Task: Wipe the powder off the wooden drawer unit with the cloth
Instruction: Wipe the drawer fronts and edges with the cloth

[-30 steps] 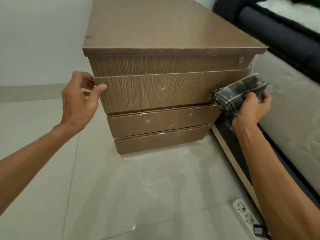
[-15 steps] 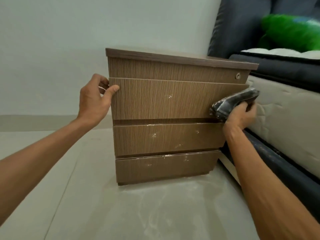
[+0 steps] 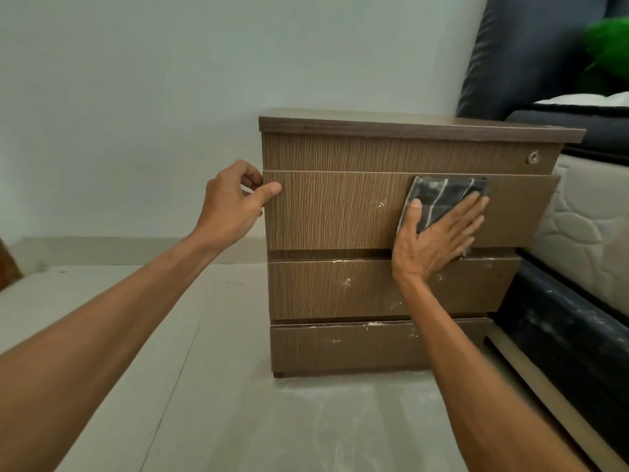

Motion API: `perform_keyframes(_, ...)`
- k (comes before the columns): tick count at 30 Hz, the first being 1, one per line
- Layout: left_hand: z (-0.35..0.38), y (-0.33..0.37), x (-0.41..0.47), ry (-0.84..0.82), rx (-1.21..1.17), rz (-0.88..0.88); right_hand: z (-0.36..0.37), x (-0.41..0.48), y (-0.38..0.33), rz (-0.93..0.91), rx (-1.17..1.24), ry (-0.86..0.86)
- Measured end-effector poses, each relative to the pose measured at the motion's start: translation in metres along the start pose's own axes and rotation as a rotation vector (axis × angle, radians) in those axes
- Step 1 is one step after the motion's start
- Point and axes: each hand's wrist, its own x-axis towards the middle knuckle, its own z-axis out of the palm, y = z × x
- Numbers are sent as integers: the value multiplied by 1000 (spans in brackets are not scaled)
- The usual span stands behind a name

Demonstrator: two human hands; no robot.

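Flat-palmed, right hand (image 3: 434, 241) presses a folded dark cloth with pale stripes (image 3: 442, 199) against the second drawer front of a brown wood-grain drawer unit (image 3: 340, 216), fingers spread, not curled round it. Left hand (image 3: 231, 207) pinches that drawer's far edge, thumb in front. White powder specks (image 3: 347, 282) dot fronts below the cloth.

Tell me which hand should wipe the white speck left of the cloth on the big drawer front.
Right. The right hand presses the cloth flat beside that speck; the left hand grips the drawer front's left edge, steadying it.
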Motion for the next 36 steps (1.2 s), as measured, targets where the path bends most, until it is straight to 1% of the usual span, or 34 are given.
perform_keyframes(6, 3, -5, -2, 6, -6, -50, 23, -50, -38, -185, -77, -66)
perform_keyframes(9, 4, -4, -4, -5, -61, -83, 35, -67, -57, -297, -125, -118)
perform_keyframes(14, 1, 3, 0, -17, -202, -186, 52, -97, -86, -545, -139, -213)
perform_keyframes(16, -2, 4, 0, -33, -205, -197, 56, -105, -95, -641, -133, -242)
perform_keyframes(19, -6, 5, 2, -60, -148, -232, 57, -111, -104, -782, -107, -264)
perform_keyframes(22, -13, 6, 6, -79, -204, -321, 53, -110, -108, -940, -127, -265)
perform_keyframes(25, -23, 4, 5, -133, -299, -415, 41, -106, -115, -1103, -117, -373)
perform_keyframes(27, -27, 1, -2, -155, -285, -454, 27, -104, -118, -1201, -110, -485)
perform_keyframes(29, -26, -4, -9, -98, -193, -451, 10, -107, -116, -1254, -116, -574)
perform_keyframes(32, -17, -7, -23, -3, -24, -364, -13, -114, -100, -1280, -139, -660)
perform_keyframes(34, -6, -7, -38, 4, 44, -307, -28, -117, -86, -1257, -161, -708)
perform_keyframes(36, 5, -10, -54, -36, 110, -253, -43, -117, -70, -1205, -189, -749)
